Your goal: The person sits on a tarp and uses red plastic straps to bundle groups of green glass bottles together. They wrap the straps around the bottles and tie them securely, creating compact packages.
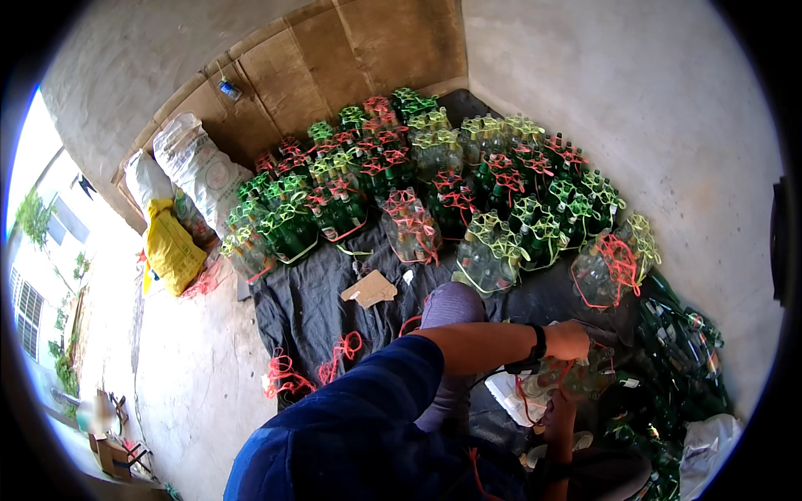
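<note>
My left hand (569, 340), with a dark band on its wrist, is at the top of a cluster of clear glass bottles (583, 379) at the lower right. Its fingers are curled, but what they hold is hidden. Lower down, my right hand (552, 407) is at the near side of the same cluster, partly in shadow, its grip unclear. Red plastic strapping (521, 394) loops around these bottles and hangs beside them. A white foam piece (510, 396) lies just left of the cluster.
Strapped bundles of green bottles (291, 228) and clear bottles (489, 257) stand on a dark ground sheet (301, 307). Loose green bottles (680, 351) are heaped at the right. Red strapping tangles (285, 376), a cardboard scrap (371, 289), a yellow sack (172, 250) and white sacks (203, 169) lie leftward.
</note>
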`<state>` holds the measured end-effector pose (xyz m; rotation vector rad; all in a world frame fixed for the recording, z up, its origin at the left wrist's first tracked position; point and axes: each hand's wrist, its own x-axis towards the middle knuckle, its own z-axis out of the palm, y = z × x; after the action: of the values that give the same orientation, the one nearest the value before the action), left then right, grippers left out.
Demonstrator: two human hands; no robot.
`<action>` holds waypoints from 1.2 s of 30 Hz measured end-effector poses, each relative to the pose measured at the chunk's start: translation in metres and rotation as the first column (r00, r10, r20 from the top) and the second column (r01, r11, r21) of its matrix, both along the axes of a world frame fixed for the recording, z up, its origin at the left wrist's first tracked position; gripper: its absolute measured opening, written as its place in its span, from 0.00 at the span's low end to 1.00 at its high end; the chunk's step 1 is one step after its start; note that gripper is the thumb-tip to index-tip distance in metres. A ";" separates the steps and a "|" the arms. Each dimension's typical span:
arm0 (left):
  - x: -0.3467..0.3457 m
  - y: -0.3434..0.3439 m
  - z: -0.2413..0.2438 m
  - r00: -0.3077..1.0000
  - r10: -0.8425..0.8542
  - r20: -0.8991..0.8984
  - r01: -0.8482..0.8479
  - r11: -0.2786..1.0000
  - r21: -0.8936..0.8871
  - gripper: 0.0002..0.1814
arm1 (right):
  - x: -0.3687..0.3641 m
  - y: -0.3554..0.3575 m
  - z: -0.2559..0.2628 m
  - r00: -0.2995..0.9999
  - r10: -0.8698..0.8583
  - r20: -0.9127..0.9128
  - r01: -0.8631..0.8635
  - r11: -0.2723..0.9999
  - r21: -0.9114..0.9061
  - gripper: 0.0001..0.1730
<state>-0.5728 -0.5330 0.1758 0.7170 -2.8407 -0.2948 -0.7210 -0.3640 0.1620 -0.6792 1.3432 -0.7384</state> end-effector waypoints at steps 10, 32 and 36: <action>-0.009 -0.017 0.011 0.995 -0.099 -0.023 0.097 0.992 -0.079 0.02 | -0.014 -0.005 -0.050 0.995 0.012 -0.102 -0.025 0.991 -0.130 0.17; -0.023 -0.029 0.012 0.993 -0.099 0.069 0.061 0.903 0.425 0.07 | -0.021 -0.007 -0.015 0.784 0.131 -0.607 -0.448 0.797 -0.406 0.12; -0.023 -0.027 0.015 0.986 -0.119 0.115 0.059 0.900 0.432 0.09 | -0.024 -0.006 -0.009 0.730 0.131 -0.671 -0.486 0.789 -0.375 0.11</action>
<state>-0.5955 -0.5605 0.1908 0.7043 -2.9749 -0.9426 -0.7453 -0.3700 0.1525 -1.6903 1.5444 -0.6161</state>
